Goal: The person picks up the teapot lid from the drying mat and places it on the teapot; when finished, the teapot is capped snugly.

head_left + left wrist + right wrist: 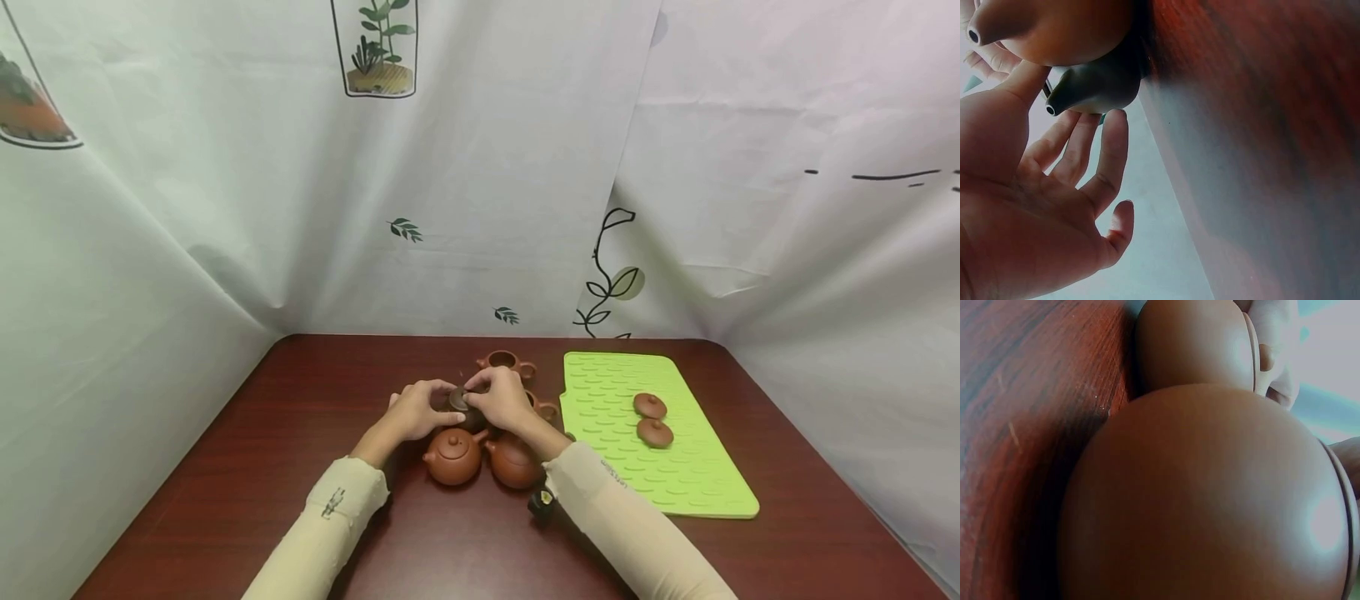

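Observation:
Between the two hands stands a small dark teapot [472, 417], its spout [1060, 100] showing in the left wrist view. My left hand [414, 412] holds it, with the thumb on the near side and the fingers around the far side. A dark lid [458, 400] appears tilted over the pot's top, and my right hand [501, 400] pinches it; the fingertips partly cover the contact. Just in front are two reddish-brown teapots, a lidded left one [453, 458] and a right one [513, 463] partly under the right wrist. Both bodies fill much of the right wrist view.
Behind the hands stands an open brown teapot [523, 367], with another [549, 410] half hidden by the right hand. A green mat [600, 467] on the right carries two brown lids, a back one [649, 406] and a front one [655, 433]. Patterned cloth surrounds the dark-red table [247, 467].

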`<action>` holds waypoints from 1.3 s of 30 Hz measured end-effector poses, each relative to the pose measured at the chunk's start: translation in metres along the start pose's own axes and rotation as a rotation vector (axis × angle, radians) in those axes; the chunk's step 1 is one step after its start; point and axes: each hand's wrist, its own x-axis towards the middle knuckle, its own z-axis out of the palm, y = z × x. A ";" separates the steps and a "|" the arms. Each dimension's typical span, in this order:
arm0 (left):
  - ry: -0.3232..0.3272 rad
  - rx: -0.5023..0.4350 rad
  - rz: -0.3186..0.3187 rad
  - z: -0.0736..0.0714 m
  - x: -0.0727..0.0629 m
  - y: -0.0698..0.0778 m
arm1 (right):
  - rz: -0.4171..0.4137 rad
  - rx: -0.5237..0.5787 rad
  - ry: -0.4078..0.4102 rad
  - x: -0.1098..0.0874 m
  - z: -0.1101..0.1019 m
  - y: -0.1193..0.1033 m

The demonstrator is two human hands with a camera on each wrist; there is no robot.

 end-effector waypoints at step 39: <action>0.011 0.108 0.068 -0.005 -0.003 0.007 | -0.042 0.112 0.044 -0.023 -0.053 0.017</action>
